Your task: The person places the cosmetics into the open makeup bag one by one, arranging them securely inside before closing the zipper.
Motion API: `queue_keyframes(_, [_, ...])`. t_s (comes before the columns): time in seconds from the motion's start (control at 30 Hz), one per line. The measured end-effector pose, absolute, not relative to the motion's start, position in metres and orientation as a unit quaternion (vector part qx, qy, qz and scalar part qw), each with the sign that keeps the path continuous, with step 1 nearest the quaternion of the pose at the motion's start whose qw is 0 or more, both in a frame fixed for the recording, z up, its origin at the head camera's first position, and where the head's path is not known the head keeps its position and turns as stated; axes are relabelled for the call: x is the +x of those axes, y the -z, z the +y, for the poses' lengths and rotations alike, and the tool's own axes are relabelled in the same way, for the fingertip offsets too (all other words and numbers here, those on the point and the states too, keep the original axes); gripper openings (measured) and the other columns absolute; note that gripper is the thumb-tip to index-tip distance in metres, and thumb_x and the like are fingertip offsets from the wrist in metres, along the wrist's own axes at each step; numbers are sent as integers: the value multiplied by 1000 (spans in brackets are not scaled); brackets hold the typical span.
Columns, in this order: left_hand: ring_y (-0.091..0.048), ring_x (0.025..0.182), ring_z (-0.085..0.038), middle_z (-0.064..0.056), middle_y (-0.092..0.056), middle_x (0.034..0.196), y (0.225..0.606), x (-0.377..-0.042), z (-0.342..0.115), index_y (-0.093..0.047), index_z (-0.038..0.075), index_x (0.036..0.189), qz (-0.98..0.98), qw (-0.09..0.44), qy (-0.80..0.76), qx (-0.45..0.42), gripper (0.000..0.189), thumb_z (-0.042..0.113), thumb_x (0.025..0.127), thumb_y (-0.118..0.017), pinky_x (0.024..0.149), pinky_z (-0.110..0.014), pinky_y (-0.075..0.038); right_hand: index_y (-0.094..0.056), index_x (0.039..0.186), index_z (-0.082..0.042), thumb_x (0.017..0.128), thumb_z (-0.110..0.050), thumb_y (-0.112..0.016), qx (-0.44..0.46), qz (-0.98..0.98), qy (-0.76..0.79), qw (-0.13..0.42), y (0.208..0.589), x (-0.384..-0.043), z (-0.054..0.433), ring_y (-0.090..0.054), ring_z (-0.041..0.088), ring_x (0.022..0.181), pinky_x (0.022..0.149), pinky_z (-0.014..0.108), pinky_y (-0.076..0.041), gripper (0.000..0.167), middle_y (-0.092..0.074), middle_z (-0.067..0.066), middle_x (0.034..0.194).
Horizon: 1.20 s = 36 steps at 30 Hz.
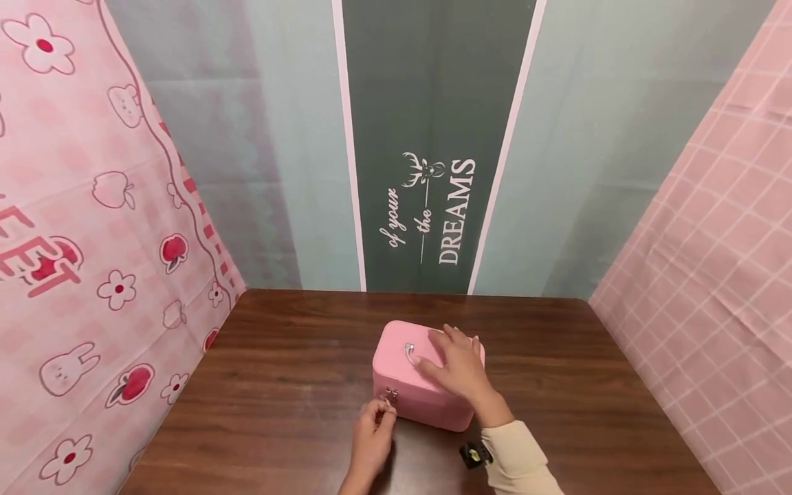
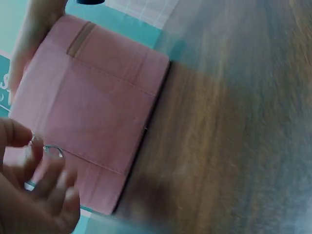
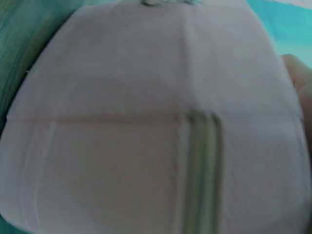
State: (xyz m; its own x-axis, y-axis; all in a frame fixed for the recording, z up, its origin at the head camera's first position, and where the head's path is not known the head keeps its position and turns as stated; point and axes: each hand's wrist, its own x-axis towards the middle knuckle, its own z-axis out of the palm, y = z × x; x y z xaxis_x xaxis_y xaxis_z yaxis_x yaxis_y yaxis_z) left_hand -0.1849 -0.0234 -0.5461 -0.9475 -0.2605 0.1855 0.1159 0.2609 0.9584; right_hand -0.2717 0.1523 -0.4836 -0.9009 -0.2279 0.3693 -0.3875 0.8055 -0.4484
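Note:
A pink box-shaped case (image 1: 427, 405) with rounded corners stands on the wooden table. Its lid (image 1: 396, 357) is down and carries a handle (image 1: 409, 353) with a silvery end fitting. My left hand (image 1: 373, 436) is at the case's near left corner, thumb and forefinger pinching a small metal zipper pull (image 1: 392, 395). In the left wrist view, a metal loop (image 2: 53, 148) shows beside the fingertips of the left hand (image 2: 36, 187). My right hand (image 1: 456, 361) rests on the lid with its fingers spread, covering part of the handle.
The brown wooden table (image 1: 297, 385) reaches back to a green and grey curtain (image 1: 433, 103) with white lettering. Patterned pink cloth (image 1: 124, 227) hangs at the left, pink checked cloth (image 1: 711, 261) at the right. A dark wrist device (image 1: 475, 454) sits by the right sleeve.

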Motion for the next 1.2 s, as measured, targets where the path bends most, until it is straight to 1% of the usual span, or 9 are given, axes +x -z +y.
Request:
queue_keyframes(0.07, [-50, 74, -13, -3, -51, 86, 545, -186, -24, -60, 4, 85, -782, 173, 594, 74, 7, 7, 80, -65, 66, -27, -42, -59, 123, -4, 80, -33, -69, 176, -916, -327, 150, 482, -269, 166, -40, 43, 121, 96, 65, -23, 53, -47, 24, 131])
queue_keyframes(0.17, [-53, 90, -24, -11, -51, 102, 539, -190, -26, -56, -1, 107, -773, 194, 595, 104, 30, 11, 81, -66, 79, -37, -44, -59, 121, -1, 81, -15, -68, 160, -889, -399, 159, 485, -270, 184, -42, 45, 119, 93, 63, -30, 44, -46, 25, 131])
queue_keyframes(0.27, [-48, 108, -34, -17, -48, 117, 530, -198, -24, -49, 1, 124, -762, 212, 602, 110, 49, 15, 81, -68, 90, -47, -40, -59, 122, -1, 84, -9, -63, 117, -867, -459, 157, 490, -274, 197, -44, 41, 119, 94, 58, -33, 38, -48, 22, 131])
queue_keyframes(0.37, [-42, 118, -37, -20, -44, 125, 525, -207, -18, -44, 5, 132, -745, 237, 615, 106, 59, 19, 80, -70, 93, -52, -36, -57, 124, -2, 91, -10, -54, 53, -833, -535, 128, 501, -277, 203, -48, 31, 116, 94, 43, -39, 34, -51, 18, 129])
queue_keyframes(0.47, [-42, 117, -38, -22, -43, 124, 528, -217, -9, -43, 4, 132, -728, 268, 623, 104, 62, 21, 80, -72, 93, -52, -35, -55, 125, -2, 96, -11, -47, -10, -768, -633, 102, 514, -276, 204, -49, 22, 108, 87, 28, -42, 31, -52, 15, 127])
queue_keyframes(0.57, [-45, 111, -33, -19, -46, 118, 533, -224, -3, -47, 3, 128, -709, 278, 641, 102, 57, 21, 81, -72, 91, -48, -36, -54, 126, -1, 97, -10, -46, -36, -711, -696, 100, 525, -275, 203, -49, 16, 102, 80, 20, -42, 31, -52, 15, 126])
queue_keyframes(0.8, [-48, 101, -24, -9, -49, 111, 536, -227, -6, -54, 6, 121, -686, 246, 677, 106, 45, 17, 81, -71, 88, -41, -41, -54, 125, -1, 97, -9, -47, -40, -688, -717, 110, 531, -274, 199, -49, 13, 101, 80, 19, -42, 30, -51, 12, 126])
queue_keyframes(1.03, [-50, 99, -30, -13, -50, 110, 524, -222, -8, -55, 2, 121, -695, 242, 670, 94, 42, 12, 82, -69, 83, -45, -43, -50, 131, -6, 98, -13, -44, -38, -712, -698, 67, 526, -271, 205, -46, 13, 106, 81, 17, -41, 34, -46, 11, 133])
queue_keyframes(1.2, [-51, 97, -37, -18, -53, 106, 501, -224, -17, -56, -6, 116, -684, 217, 692, 79, 37, 4, 83, -67, 77, -46, -47, -48, 129, 1, 95, -10, -47, -21, -718, -696, 21, 521, -265, 213, -55, 14, 93, 75, 25, -48, 36, -50, 17, 121])
